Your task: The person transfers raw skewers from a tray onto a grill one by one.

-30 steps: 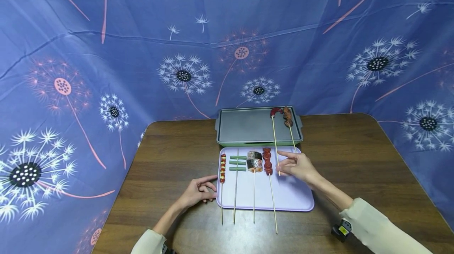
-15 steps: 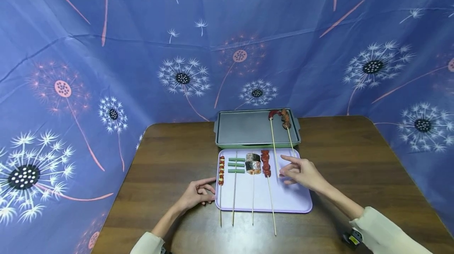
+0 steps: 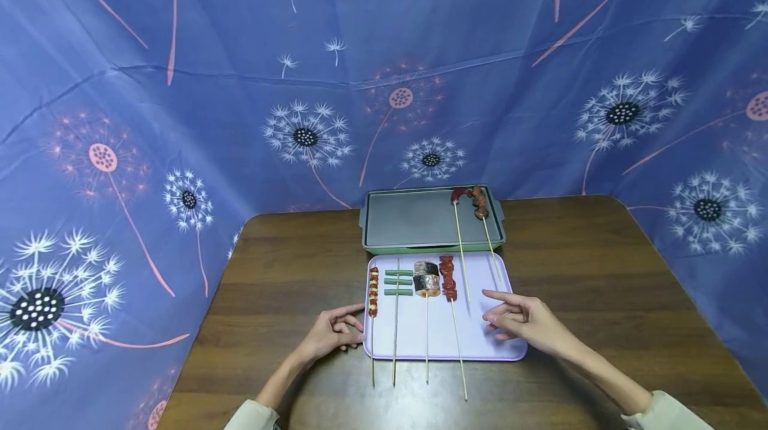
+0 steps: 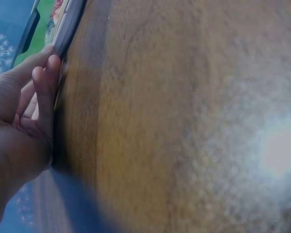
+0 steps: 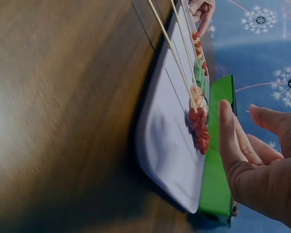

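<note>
My right hand (image 3: 534, 323) hovers over the right part of the lilac tray (image 3: 414, 345), index finger extended and nothing held. Just beyond its fingertips ends the stick of a skewer with a dark red curved piece (image 3: 461, 195). That piece lies on the grey griddle (image 3: 408, 217), beside a skewer of brown chunks (image 3: 479, 203). On the tray lie skewers of red meat (image 3: 448, 278), dark-and-pale rolls (image 3: 427, 279), green pieces (image 3: 399, 282) and small red-and-yellow pieces (image 3: 374, 291). My left hand (image 3: 330, 333) rests at the tray's left edge, fingertips touching the rim.
The griddle's green side (image 5: 217, 160) stands close behind the tray. Brown wooden table (image 3: 288, 250) surrounds both. Several skewer sticks jut past the tray's front edge. A blue dandelion-print cloth (image 3: 240, 117) hangs behind the table.
My right hand has let go of the dark red piece's skewer stick and drawn back right and towards me. The skewer stays lying from griddle to tray. My left hand keeps its place.
</note>
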Available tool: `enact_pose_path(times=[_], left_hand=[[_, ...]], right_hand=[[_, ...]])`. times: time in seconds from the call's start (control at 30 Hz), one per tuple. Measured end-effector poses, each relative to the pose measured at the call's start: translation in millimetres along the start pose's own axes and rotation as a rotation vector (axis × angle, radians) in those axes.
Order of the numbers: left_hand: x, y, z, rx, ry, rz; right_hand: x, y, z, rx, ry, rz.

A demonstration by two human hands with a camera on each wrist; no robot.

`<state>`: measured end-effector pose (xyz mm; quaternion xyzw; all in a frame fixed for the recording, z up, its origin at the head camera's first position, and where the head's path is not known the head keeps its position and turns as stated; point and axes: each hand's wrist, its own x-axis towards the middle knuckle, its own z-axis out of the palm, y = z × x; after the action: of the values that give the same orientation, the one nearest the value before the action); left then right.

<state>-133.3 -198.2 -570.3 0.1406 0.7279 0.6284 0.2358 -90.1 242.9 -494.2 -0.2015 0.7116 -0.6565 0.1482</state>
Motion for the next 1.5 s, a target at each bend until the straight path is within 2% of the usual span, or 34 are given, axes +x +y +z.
enact_pose_path(times=[0.17, 0.4, 0.67, 0.97, 1.2, 1.5], left_hand=[[-0.3, -1.8, 2.4, 0.003, 0.007, -0.006], [-0.1, 0.8, 3.0, 0.005, 0.023, -0.012], [0.6, 3.7, 2.5, 0.018, 0.029, -0.011], [0.1, 4.3, 0.7, 0.013, 0.023, -0.003], [-0.3, 1.0, 1.2, 0.011, 0.025, -0.033], [0.8, 2.7, 1.7, 0.023, 0.033, -0.038]], right_hand=[[-7, 11, 7.7, 0.026, -0.022, 0.022], [-13, 26, 24.1, 0.174, -0.080, 0.095], [-18, 34, 37.2, 0.231, -0.075, 0.170], [-28, 46, 54.9, 0.252, -0.108, 0.172], [-31, 50, 64.3, 0.253, -0.118, 0.179], [-34, 55, 69.6, 0.341, -0.135, 0.170]])
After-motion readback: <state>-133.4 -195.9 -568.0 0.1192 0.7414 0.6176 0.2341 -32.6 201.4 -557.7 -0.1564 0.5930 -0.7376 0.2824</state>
